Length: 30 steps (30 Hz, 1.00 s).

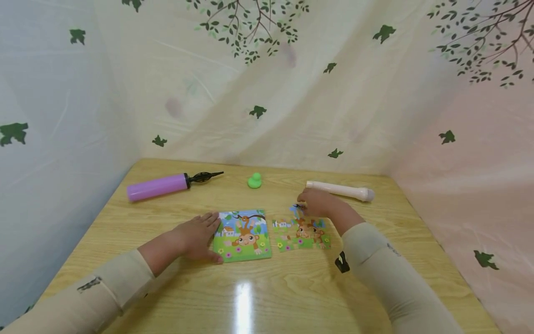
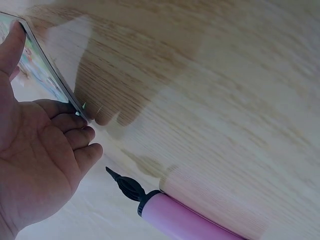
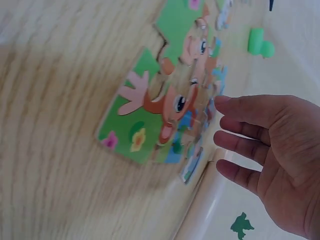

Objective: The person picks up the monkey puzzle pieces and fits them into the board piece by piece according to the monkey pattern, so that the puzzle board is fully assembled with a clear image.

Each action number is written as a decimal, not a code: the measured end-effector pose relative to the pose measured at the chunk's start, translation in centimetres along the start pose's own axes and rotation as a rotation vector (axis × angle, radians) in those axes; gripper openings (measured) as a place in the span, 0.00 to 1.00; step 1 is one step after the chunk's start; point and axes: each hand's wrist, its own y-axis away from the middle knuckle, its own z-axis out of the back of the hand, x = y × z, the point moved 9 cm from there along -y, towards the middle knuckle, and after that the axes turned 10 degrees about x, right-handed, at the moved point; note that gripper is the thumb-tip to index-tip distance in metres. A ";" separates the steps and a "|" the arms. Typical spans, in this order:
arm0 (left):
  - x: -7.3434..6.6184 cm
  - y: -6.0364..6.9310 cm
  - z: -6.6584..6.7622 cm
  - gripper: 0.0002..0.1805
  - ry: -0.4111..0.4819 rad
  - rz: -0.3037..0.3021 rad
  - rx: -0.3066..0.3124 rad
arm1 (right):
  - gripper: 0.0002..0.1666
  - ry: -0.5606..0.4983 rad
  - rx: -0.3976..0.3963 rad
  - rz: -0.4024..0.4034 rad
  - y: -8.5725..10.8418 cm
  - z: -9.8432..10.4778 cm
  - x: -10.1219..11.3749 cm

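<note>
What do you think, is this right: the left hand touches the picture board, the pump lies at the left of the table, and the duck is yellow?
Not quite: the duck is green, not yellow, as the head view shows. The left hand does touch the picture board, and the pump lies at the left of the table.

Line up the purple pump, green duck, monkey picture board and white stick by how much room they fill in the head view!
1. Monkey picture board
2. Purple pump, though it's longest
3. White stick
4. Green duck
</note>
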 end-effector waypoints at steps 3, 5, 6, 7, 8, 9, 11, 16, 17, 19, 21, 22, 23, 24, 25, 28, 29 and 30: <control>0.0 0.0 0.0 0.62 0.001 0.002 -0.001 | 0.10 0.039 -0.014 0.008 -0.2 -0.5 -0.1; 0.0 0.0 -0.1 0.62 0.000 0.003 -0.002 | 0.04 0.047 -0.024 0.016 -0.2 -0.7 -0.1; 0.0 -0.1 0.0 0.62 0.004 0.002 -0.003 | 0.03 0.045 -0.028 0.016 -0.2 -0.8 -0.1; 0.0 -0.1 0.0 0.62 0.004 0.001 -0.003 | 0.03 0.047 -0.037 0.020 -0.2 -0.8 -0.1; 0.0 -0.1 -0.1 0.63 0.005 0.001 -0.002 | 0.03 0.053 -0.047 0.029 -0.1 -0.8 0.0; 0.1 -0.1 -0.1 0.63 0.003 0.006 0.001 | 0.03 0.056 -0.055 0.039 -0.1 -0.8 0.2; 0.1 -0.1 -0.1 0.63 0.007 0.009 0.004 | 0.03 0.068 -0.069 0.053 0.0 -0.7 0.4; 0.2 0.0 -0.1 0.62 0.015 0.016 0.011 | 0.03 0.098 -0.076 0.067 0.1 -0.5 0.9; 0.1 0.0 -0.1 0.62 0.016 0.019 0.013 | 0.04 0.101 -0.074 0.063 0.1 -0.5 0.9; 0.1 0.0 0.0 0.62 0.018 0.021 0.018 | 0.04 0.107 -0.072 0.057 0.0 -0.4 1.0; 0.0 0.1 0.0 0.62 0.025 0.020 0.023 | 0.06 0.101 -0.068 0.045 -0.1 -0.5 0.9; -0.1 0.1 0.0 0.62 0.026 0.021 0.026 | 0.06 0.096 -0.066 0.041 -0.2 -0.5 0.9; -0.1 0.2 0.0 0.62 0.025 0.023 0.028 | 0.07 0.087 -0.063 0.033 -0.3 -0.6 0.8; -0.1 0.2 0.0 0.62 0.026 0.023 0.029 | 0.07 0.078 -0.061 0.026 -0.3 -0.6 0.8; -0.1 0.2 0.0 0.62 0.026 0.023 0.029 | 0.08 0.064 -0.060 0.017 -0.4 -0.6 0.7; 0.0 0.2 0.1 0.62 0.025 0.027 0.026 | 0.07 0.036 -0.057 -0.007 -0.5 -0.7 0.4; 0.0 0.2 0.1 0.62 0.023 0.027 0.025 | 0.07 0.030 -0.057 -0.014 -0.5 -0.7 0.4; 0.0 0.2 0.1 0.62 0.022 0.026 0.022 | 0.07 0.028 -0.060 -0.018 -0.5 -0.6 0.3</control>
